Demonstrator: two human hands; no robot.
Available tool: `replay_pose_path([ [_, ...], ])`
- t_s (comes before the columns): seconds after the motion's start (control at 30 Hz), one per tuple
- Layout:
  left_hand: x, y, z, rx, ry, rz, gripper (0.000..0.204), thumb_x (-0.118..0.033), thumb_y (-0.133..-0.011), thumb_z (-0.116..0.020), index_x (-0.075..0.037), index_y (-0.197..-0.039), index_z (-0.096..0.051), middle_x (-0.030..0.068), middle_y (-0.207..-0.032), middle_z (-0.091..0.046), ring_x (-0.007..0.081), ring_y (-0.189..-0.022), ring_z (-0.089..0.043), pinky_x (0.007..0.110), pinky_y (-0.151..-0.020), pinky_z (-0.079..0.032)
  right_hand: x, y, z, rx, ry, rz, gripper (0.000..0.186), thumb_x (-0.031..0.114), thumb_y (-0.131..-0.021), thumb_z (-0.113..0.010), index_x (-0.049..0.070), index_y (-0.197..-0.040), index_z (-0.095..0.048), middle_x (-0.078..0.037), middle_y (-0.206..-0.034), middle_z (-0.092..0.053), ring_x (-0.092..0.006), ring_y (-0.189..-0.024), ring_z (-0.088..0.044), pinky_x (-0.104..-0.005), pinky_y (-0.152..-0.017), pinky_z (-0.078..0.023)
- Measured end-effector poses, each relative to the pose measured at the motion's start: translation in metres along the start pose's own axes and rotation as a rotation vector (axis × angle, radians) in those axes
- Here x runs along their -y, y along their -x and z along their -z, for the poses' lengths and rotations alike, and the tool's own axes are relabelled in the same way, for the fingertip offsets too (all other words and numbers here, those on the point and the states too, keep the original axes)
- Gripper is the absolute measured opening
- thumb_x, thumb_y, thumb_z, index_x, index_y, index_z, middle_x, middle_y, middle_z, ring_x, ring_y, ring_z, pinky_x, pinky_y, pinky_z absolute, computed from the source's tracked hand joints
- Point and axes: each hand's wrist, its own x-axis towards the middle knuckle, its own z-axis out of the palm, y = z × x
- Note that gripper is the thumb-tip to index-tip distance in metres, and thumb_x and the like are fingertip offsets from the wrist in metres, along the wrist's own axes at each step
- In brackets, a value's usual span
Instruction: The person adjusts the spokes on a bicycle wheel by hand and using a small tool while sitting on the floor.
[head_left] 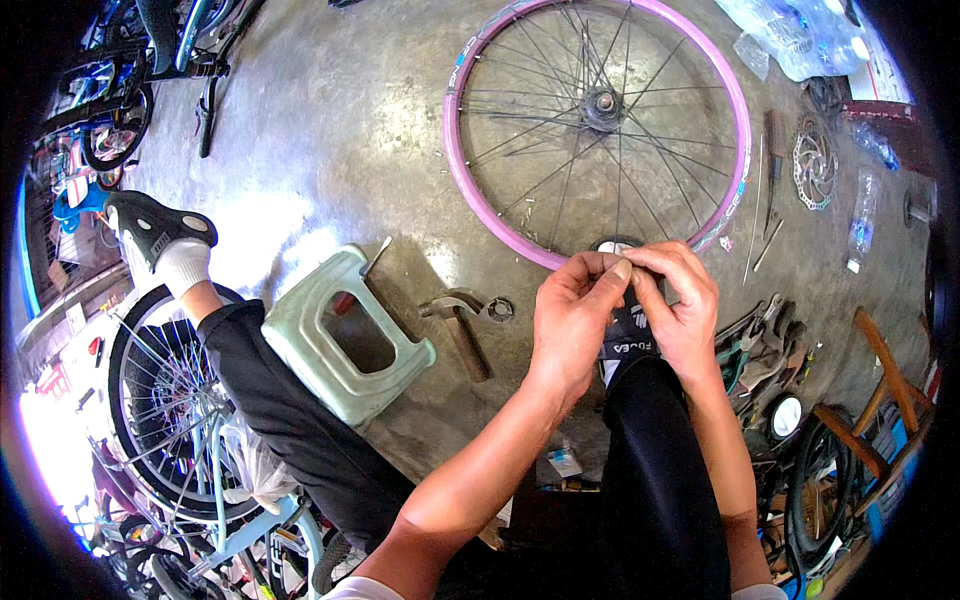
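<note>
My left hand (575,325) and my right hand (685,310) meet fingertip to fingertip above my right shoe (628,335). Both pinch at something too small to make out between the thumbs and forefingers. Just beyond them a bicycle wheel (452,130) lies flat on the floor, with a pink rim, dark spokes and a dark hub (602,108). Some of its spokes seem to be loose or crossing irregularly. Left of my hands, a claw hammer (468,345) lies on the concrete beside a small metal ring (500,309).
A pale green plastic stool (300,315) stands by my left leg. On the right lie a brake disc (815,165), a wooden-handled tool (775,135), a plastic bottle (861,220) and a pile of gloves or rags (765,345). Bicycles (185,390) crowd the left side.
</note>
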Motion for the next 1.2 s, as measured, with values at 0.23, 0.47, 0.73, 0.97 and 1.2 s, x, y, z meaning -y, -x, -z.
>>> replay_pose_path([
  [0.23, -0.001, -0.014, -0.011, -0.025, -0.010, 0.009, 0.017, -0.022, -0.099, -0.071, -0.005, -0.103, -0.071, -0.0031, -0.089, -0.067, 0.0056, -0.078, -0.056, 0.024, -0.070, -0.043, -0.007, 0.001, 0.005, -0.046, 0.030, 0.007, 0.028, -0.005, -0.085, -0.074, 0.001, -0.112, -0.074, -0.013, -0.097, -0.073, -0.0246, -0.083, -0.071, -0.0322, -0.075, -0.056],
  [0.47, -0.016, -0.051, 0.015, -0.096, -0.680, -0.415, 0.022, -0.020, -0.099, -0.071, 0.000, -0.108, -0.074, 0.0023, -0.089, -0.071, 0.0112, -0.078, -0.062, 0.028, -0.072, -0.051, -0.017, 0.001, 0.006, -0.180, -0.401, -0.351, 0.022, 0.002, -0.093, -0.070, -0.001, -0.115, -0.069, -0.012, -0.095, -0.073, -0.0180, -0.079, -0.068, -0.0307, -0.069, -0.055],
  [0.73, -0.059, -0.146, 0.041, -0.248, -1.356, -1.155, 0.022, -0.012, -0.085, -0.075, -0.012, -0.107, -0.074, 0.0110, -0.100, -0.067, 0.0344, -0.097, -0.067, 0.044, -0.081, -0.054, -0.026, -0.009, -0.003, -0.232, -1.078, -0.547, 0.027, 0.025, -0.101, -0.058, -0.001, -0.106, -0.064, -0.009, -0.091, -0.066, -0.0165, -0.079, -0.062, -0.0286, -0.064, -0.048],
  [0.97, -0.068, -0.162, 0.055, -0.323, -1.573, -1.268, 0.019, -0.015, -0.081, -0.078, -0.017, -0.099, -0.075, 0.0055, -0.100, -0.066, 0.0312, -0.092, -0.064, 0.044, -0.081, -0.050, -0.027, -0.024, -0.013, -0.190, -0.937, -0.705, 0.026, 0.026, -0.100, -0.061, 0.001, -0.106, -0.067, -0.001, -0.085, -0.061, -0.0088, -0.068, -0.054, -0.0261, -0.060, -0.041],
  [1.2, -0.085, -0.147, 0.059, -0.304, -1.652, -1.396, 0.013, -0.018, -0.083, -0.076, -0.018, -0.096, -0.071, 0.0014, -0.092, -0.067, 0.0253, -0.092, -0.065, 0.042, -0.084, -0.044, -0.026, -0.062, -0.036, -0.108, -0.884, -0.801, 0.032, 0.021, -0.098, -0.063, 0.007, -0.128, -0.061, 0.006, -0.075, -0.044, -0.0058, -0.061, -0.034, -0.0254, -0.056, -0.030],
])
